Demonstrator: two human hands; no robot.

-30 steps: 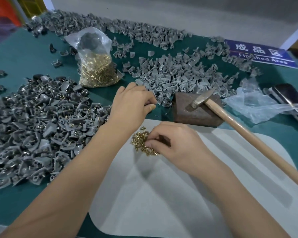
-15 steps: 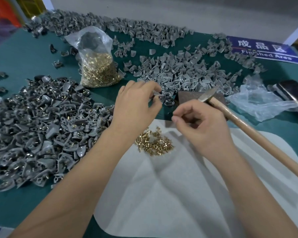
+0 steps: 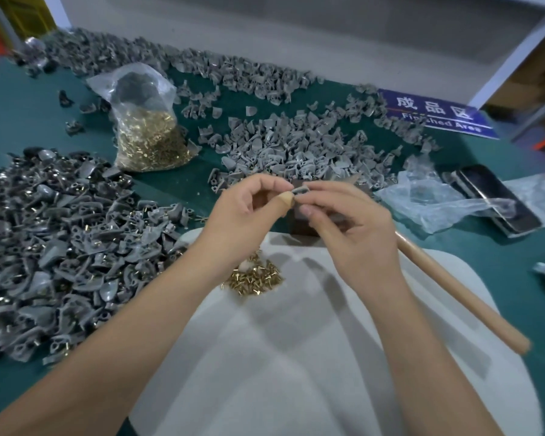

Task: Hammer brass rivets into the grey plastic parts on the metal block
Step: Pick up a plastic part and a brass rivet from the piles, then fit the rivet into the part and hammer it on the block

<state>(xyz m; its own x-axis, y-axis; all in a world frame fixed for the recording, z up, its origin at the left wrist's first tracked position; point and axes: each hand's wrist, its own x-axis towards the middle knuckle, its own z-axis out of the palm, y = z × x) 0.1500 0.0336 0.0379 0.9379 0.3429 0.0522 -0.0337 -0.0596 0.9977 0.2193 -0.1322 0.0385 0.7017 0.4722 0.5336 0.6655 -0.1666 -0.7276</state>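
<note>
Head view, left hand: I see my left hand [image 3: 246, 212] raised over the bench, thumb and forefinger pinching one small grey plastic part [image 3: 300, 191].
Head view, right hand: my right hand [image 3: 353, 228] meets it from the other side, fingertips curled and pinching the same part; whether a rivet sits between them I cannot tell.
Metal block: the dark rusty metal block [image 3: 299, 223] lies just below and behind my fingers, mostly hidden.
Rivets: a loose heap of small brass rivets [image 3: 255, 278] lies on the white foam sheet [image 3: 296, 357], under my left wrist.
Hammer: the wooden-handled hammer [image 3: 453, 287] lies right of my right hand, untouched.
Piles: riveted grey parts [image 3: 54, 247] lie left of my fingers, plain grey parts [image 3: 296, 143] beyond them.
</note>
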